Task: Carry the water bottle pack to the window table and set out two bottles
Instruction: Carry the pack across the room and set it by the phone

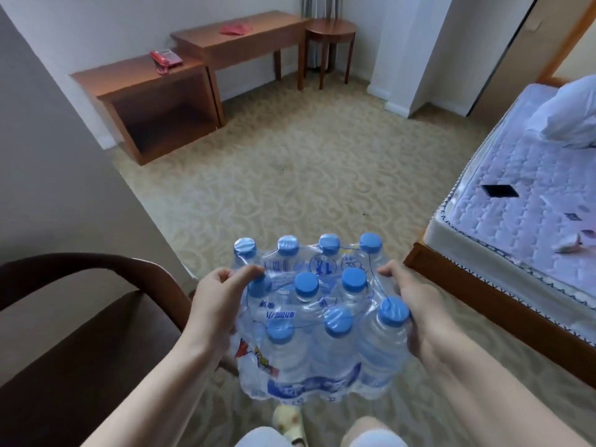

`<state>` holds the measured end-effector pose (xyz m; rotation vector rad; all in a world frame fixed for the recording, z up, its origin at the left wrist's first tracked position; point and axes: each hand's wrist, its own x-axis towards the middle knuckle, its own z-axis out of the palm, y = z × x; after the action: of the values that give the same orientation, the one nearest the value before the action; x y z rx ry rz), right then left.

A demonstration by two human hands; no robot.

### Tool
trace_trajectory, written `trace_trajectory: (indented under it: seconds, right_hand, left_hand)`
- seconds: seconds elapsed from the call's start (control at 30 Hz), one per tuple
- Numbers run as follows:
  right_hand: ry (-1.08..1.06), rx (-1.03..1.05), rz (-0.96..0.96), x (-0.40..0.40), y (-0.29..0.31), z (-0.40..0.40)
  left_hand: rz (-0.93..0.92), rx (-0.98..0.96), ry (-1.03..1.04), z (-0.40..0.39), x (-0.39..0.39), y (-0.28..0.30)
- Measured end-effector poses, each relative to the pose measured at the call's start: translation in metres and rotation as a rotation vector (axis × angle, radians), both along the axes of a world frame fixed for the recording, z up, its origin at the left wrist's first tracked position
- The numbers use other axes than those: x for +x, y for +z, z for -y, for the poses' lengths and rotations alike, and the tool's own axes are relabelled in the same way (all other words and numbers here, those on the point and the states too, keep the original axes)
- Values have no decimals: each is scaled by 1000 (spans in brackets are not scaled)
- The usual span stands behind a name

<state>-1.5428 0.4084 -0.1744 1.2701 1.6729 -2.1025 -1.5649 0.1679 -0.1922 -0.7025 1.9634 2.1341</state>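
Note:
I hold a shrink-wrapped water bottle pack (317,321) in front of me, above the carpet. It contains several clear bottles with blue caps. My left hand (217,304) grips its left side, thumb over the top edge. On the pack's right side sits my right hand (416,312), fingers curled around the plastic wrap. A small round wooden table (330,30) stands far ahead by the curtain, at the top of the head view.
A dark armchair (80,317) is at my lower left. A bare mattress bed (522,195) fills the right. A low wooden cabinet (145,101) with a red phone (165,59) and a desk (238,40) line the far wall. Patterned carpet (290,175) lies between.

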Motion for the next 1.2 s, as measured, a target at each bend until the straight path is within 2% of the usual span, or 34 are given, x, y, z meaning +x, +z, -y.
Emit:
trace_trajectory:
  seconds: [0.23, 0.43, 0.6, 0.83, 1.2]
  right_hand:
    - [53, -51, -5, -145, 5, -32]
    - [193, -28, -10, -295, -11, -54]
    - [316, 24, -15, -420, -2, -60]
    - [492, -15, -3, -576, 4, -22]
    - [501, -11, -21, -788, 0, 67]
  left_hand:
    - [-32, -83, 19, -29, -146, 5]
    - [13, -94, 150, -52, -260, -16]
    - [24, -84, 275, -61, -348, -10]
    - [63, -47, 421, -34, -465, -8]
    - [34, -141, 439, 56, -682, 8]
